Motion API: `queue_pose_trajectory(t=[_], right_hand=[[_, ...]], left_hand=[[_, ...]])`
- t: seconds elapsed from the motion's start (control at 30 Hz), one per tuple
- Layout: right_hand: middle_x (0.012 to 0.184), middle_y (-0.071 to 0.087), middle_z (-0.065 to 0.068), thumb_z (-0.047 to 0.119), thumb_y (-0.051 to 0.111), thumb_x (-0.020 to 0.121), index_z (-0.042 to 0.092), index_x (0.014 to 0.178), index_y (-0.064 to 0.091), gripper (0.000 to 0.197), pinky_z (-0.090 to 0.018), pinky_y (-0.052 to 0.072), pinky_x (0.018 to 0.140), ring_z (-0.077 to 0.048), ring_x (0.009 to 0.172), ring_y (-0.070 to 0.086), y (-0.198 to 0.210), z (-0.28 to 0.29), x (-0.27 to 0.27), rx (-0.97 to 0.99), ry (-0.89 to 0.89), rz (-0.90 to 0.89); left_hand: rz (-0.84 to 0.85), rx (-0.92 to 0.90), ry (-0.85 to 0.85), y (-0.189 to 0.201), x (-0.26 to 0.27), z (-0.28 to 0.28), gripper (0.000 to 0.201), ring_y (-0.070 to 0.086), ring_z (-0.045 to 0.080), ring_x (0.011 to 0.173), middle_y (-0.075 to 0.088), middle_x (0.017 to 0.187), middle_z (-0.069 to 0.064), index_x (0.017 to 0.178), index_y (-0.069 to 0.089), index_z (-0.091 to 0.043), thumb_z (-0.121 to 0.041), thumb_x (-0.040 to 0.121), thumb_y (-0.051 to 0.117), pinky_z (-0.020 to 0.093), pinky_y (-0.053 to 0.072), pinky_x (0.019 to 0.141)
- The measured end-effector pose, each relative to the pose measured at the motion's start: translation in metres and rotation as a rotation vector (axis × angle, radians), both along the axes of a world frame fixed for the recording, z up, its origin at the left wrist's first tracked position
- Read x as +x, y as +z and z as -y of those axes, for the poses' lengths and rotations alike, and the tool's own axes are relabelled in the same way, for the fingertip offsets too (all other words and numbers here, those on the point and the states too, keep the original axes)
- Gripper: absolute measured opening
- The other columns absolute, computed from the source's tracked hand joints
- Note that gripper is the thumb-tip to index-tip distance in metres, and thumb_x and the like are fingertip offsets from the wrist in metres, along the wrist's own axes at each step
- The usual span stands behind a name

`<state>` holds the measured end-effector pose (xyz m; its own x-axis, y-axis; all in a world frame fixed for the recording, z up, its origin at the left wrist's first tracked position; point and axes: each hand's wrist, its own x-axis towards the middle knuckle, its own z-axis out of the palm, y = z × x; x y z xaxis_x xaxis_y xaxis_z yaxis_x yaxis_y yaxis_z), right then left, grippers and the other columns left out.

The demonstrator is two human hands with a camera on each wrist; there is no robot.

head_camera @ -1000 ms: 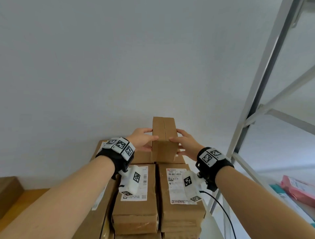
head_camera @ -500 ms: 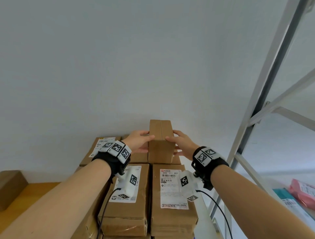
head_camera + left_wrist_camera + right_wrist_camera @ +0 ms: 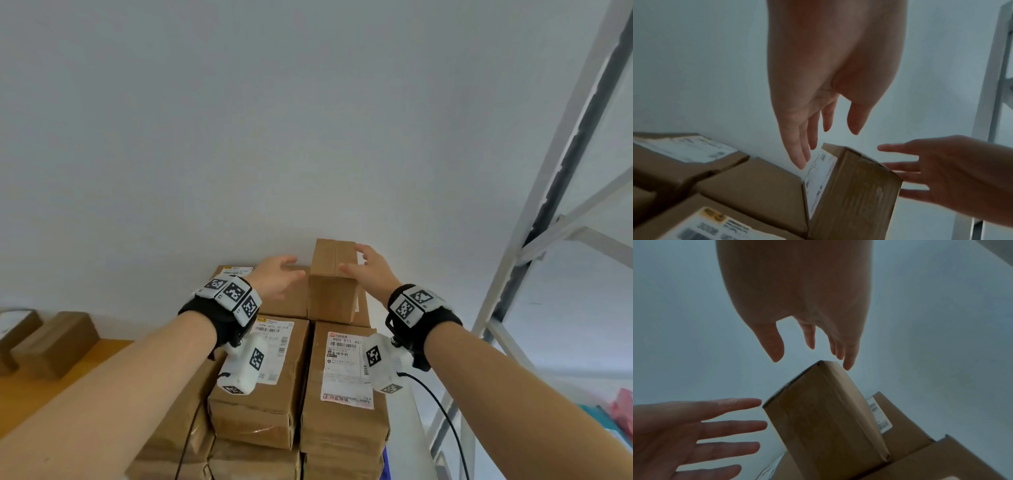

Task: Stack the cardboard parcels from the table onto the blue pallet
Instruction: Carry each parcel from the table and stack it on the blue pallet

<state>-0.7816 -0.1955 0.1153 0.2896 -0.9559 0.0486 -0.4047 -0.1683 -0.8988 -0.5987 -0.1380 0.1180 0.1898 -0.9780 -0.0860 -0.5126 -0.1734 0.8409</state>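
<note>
Both hands have let go: left hand (image 3: 279,279) and right hand (image 3: 371,272) flank the upright parcel (image 3: 331,282), fingers spread, grips apart.

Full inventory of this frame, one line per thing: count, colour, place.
Upright parcel: one, brown cardboard, on its narrow side atop the stack by the wall, between both hands, neither gripping it.
Labelled parcels: two in the near top row, brown with white shipping labels, side by side; more lie behind and beneath, total cannot be told.
Blocks: at least two, brown, on the wooden surface far left.
Shelf frame: one, grey metal, at right.
Packets: pink and teal, bottom right, count unclear.
Wall: white, behind the stack.
Wrist bands: two, black with black-and-white markers.
Left hand: open, just left of the upright parcel.
Right hand: open, at its right edge.
</note>
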Motion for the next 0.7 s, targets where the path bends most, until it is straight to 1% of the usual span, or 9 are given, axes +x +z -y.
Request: queue_pose_trajectory(t=[0.07, 0.13, 0.2, 0.27, 0.3, 0.47, 0.53, 0.63, 0.7], right_hand=[[0.149, 0.033, -0.007, 0.02, 0.059, 0.09, 0.015, 0.146, 0.031, 0.062, -0.024, 0.03, 0.095, -0.022, 0.135, 0.034, 0.005, -0.01, 0.002, -0.07, 0.005, -0.042], [0.149, 0.034, -0.006, 0.018, 0.059, 0.09, 0.013, 0.145, 0.033, 0.061, -0.023, 0.029, 0.098, -0.021, 0.136, 0.034, 0.011, -0.026, 0.008, -0.141, 0.013, -0.085], [0.15, 0.034, -0.006, 0.018, 0.059, 0.09, 0.012, 0.144, 0.034, 0.06, -0.026, 0.028, 0.105, -0.02, 0.137, 0.033, 0.016, -0.041, 0.016, -0.185, 0.033, -0.135], [0.149, 0.035, -0.006, 0.016, 0.058, 0.091, 0.009, 0.143, 0.035, 0.057, -0.026, 0.027, 0.107, -0.021, 0.137, 0.033, 0.021, -0.059, 0.029, -0.223, 0.069, -0.194], [0.149, 0.035, -0.007, 0.015, 0.057, 0.091, 0.009, 0.143, 0.035, 0.057, -0.026, 0.026, 0.108, -0.021, 0.137, 0.032, 0.022, -0.068, 0.036, -0.239, 0.083, -0.226], [0.15, 0.035, -0.006, 0.022, 0.058, 0.092, 0.013, 0.144, 0.034, 0.058, -0.028, 0.025, 0.11, -0.02, 0.139, 0.031, 0.02, -0.114, 0.081, -0.267, 0.157, -0.351], [0.149, 0.036, -0.006, 0.019, 0.057, 0.092, 0.012, 0.144, 0.035, 0.057, -0.025, 0.028, 0.106, -0.021, 0.137, 0.033, 0.017, -0.136, 0.101, -0.259, 0.181, -0.363], [0.147, 0.038, -0.008, 0.016, 0.056, 0.091, 0.012, 0.144, 0.036, 0.056, -0.02, 0.031, 0.093, -0.022, 0.132, 0.04, 0.01, -0.168, 0.13, -0.26, 0.193, -0.375], [0.148, 0.036, -0.009, 0.017, 0.055, 0.09, 0.013, 0.144, 0.036, 0.057, -0.02, 0.032, 0.092, -0.022, 0.131, 0.041, 0.003, -0.188, 0.15, -0.255, 0.192, -0.395]], left_hand=[[0.104, -0.029, -0.01, 0.003, 0.005, -0.013, 0.055, 0.048, 0.022, 0.125, 0.041, 0.145, 0.006, 0.145, 0.033, -0.017, -0.025, 0.095, 0.053, 0.029, 0.049, 0.085], [0.175, -0.06, -0.024, 0.007, 0.01, -0.028, 0.055, 0.049, 0.021, 0.123, 0.043, 0.143, 0.008, 0.145, 0.033, -0.016, -0.026, 0.095, 0.054, 0.025, 0.047, 0.081], [0.232, -0.082, -0.042, 0.012, 0.016, -0.045, 0.055, 0.047, 0.02, 0.125, 0.044, 0.142, 0.009, 0.144, 0.034, -0.015, -0.026, 0.094, 0.054, 0.026, 0.045, 0.089], [0.306, -0.1, -0.048, 0.014, 0.026, -0.063, 0.053, 0.043, 0.02, 0.13, 0.044, 0.143, 0.008, 0.143, 0.036, -0.016, -0.026, 0.094, 0.054, 0.029, 0.037, 0.101], [0.358, -0.107, -0.056, 0.015, 0.032, -0.073, 0.052, 0.043, 0.02, 0.13, 0.045, 0.143, 0.007, 0.142, 0.037, -0.016, -0.026, 0.094, 0.054, 0.03, 0.035, 0.104], [0.513, -0.115, -0.098, 0.012, 0.065, -0.129, 0.047, 0.044, 0.022, 0.128, 0.045, 0.143, 0.005, 0.14, 0.041, -0.017, -0.026, 0.095, 0.052, 0.03, 0.035, 0.104], [0.538, -0.096, -0.089, 0.008, 0.086, -0.151, 0.047, 0.042, 0.021, 0.131, 0.042, 0.146, 0.003, 0.141, 0.04, -0.018, -0.028, 0.096, 0.049, 0.029, 0.034, 0.104], [0.525, -0.076, -0.066, 0.002, 0.117, -0.186, 0.046, 0.044, 0.022, 0.13, 0.043, 0.145, 0.002, 0.141, 0.04, -0.019, -0.026, 0.096, 0.049, 0.031, 0.036, 0.104], [0.531, -0.051, -0.064, -0.003, 0.138, -0.214, 0.045, 0.043, 0.024, 0.131, 0.044, 0.144, 0.003, 0.141, 0.04, -0.016, -0.023, 0.097, 0.048, 0.03, 0.035, 0.104]])
